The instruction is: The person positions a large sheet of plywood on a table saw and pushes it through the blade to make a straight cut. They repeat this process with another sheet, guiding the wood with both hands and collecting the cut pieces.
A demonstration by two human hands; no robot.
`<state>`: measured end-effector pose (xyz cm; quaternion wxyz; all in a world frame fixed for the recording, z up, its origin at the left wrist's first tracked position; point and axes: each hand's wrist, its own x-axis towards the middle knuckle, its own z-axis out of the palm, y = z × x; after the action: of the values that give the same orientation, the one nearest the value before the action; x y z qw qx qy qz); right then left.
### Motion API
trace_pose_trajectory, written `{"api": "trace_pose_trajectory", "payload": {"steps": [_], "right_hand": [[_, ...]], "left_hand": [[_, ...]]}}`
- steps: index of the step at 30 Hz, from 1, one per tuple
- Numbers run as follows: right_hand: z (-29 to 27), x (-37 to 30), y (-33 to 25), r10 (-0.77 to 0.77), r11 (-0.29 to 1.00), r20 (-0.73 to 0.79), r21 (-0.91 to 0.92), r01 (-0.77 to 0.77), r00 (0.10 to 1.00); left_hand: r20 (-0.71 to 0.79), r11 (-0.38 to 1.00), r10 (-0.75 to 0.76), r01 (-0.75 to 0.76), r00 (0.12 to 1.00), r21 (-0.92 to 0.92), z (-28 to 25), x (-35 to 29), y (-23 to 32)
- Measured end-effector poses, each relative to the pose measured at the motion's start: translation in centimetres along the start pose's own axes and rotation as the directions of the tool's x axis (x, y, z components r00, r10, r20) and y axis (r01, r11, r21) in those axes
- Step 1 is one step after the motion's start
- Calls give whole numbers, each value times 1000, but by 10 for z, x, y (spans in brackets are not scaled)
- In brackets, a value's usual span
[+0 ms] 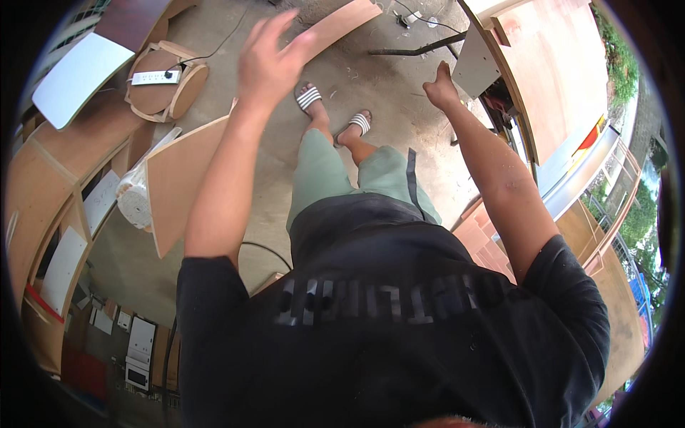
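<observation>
My left hand (267,68) is raised, slightly blurred, with fingers spread and nothing in them. Behind its fingertips lies a curved-looking strip of wooden board (339,30); I cannot tell whether they touch. Held out on the right, my right hand (442,89) shows its thumb and a finger apart, with nothing visible between them; its other fingers are hidden. Close beyond it stands a pale panel (477,65) under the edge of a wooden tabletop (549,71).
At left, a white power strip (155,78) rests on a round wooden stool (187,89), near a white board (78,78). A wooden panel (182,175) leans beside a wrapped roll (135,196). A dark metal leg (417,50) juts across the floor, and a cable (267,250) lies behind me.
</observation>
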<state>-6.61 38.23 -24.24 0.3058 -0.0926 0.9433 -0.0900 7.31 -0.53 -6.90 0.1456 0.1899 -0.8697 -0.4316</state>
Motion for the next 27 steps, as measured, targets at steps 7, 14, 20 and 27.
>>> {"api": "trace_pose_trajectory", "payload": {"steps": [7, 14, 20, 27], "right_hand": [[21, -8, -5, 567, 743, 243, 260, -616, 787], [19, -1, 70, 613, 761, -134, 368, -535, 779], [35, 16, 113, 621, 783, -230, 152, -603, 749], [40, 49, 156, 420, 809, 70, 423, -408, 905]], "left_hand": [[205, 310, -942, 925, 267, 221, -61, -324, -204], [315, 170, -949, 807, -22, 566, -33, -425, -173], [328, 278, -932, 886, 155, 372, 32, -353, -146], [493, -148, -870, 956, -5, -252, 62, -299, -86]]}}
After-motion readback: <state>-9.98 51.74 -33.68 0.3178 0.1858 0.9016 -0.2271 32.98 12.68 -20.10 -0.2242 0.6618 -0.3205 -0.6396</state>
